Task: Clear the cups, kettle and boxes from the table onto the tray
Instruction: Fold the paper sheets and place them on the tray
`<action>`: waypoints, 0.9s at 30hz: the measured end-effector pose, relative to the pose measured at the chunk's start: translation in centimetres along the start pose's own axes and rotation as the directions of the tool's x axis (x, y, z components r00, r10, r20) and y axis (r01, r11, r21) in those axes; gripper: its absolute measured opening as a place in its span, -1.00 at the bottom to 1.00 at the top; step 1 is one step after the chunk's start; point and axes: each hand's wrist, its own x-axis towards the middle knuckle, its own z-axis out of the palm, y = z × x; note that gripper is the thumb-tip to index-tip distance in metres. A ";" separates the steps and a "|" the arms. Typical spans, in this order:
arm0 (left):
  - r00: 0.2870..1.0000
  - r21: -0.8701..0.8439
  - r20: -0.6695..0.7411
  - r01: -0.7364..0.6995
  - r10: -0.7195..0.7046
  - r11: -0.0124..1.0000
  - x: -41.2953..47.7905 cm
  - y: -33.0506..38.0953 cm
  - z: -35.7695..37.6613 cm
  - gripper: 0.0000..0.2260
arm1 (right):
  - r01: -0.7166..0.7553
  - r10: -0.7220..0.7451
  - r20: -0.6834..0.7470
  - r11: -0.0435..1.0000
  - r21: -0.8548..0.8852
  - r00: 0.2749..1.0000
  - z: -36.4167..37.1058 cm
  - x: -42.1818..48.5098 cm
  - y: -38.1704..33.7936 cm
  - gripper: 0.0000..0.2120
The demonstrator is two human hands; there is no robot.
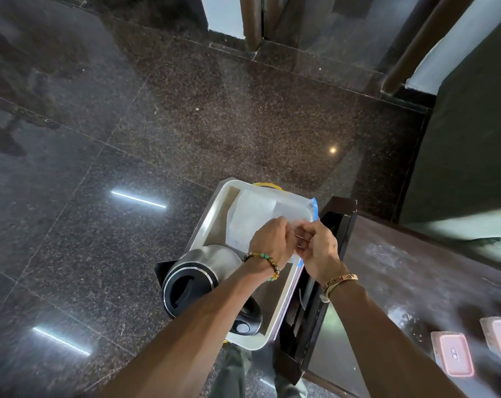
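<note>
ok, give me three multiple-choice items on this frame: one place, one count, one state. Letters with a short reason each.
1. Where does the kettle stand?
A) on the tray
B) on a shelf
C) in a sink

2. How many pink boxes lie on the table?
A) none
B) two
C) four

3. What are the left hand and right hand doing?
A) both hang free
B) one lifts the kettle
C) both pinch the clear bag

Answers:
1 A: the kettle sits inside the tray's white rim.
2 B: two pink boxes show side by side on the dark table, at the right.
3 C: the fingers of both hands are curled on the clear bag over the tray.
</note>
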 end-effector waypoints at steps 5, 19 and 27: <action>0.995 -0.032 -0.037 -0.091 0.090 0.995 -0.4 0.4 -0.2 -0.86 | -0.031 0.034 0.043 0.996 -0.081 0.999 -0.1 0.5 -1.3 -0.78; 0.990 -0.163 0.073 -0.104 0.117 0.981 -1.9 -0.4 -1.5 -0.84 | 0.492 -0.400 0.308 0.804 -0.334 0.863 1.3 -3.8 -1.5 -0.84; 0.665 -0.923 0.352 0.363 -0.658 -0.127 -0.2 0.7 -5.4 -0.33 | 0.756 -0.615 0.441 0.512 -0.408 0.654 -0.1 -9.8 -4.0 -0.79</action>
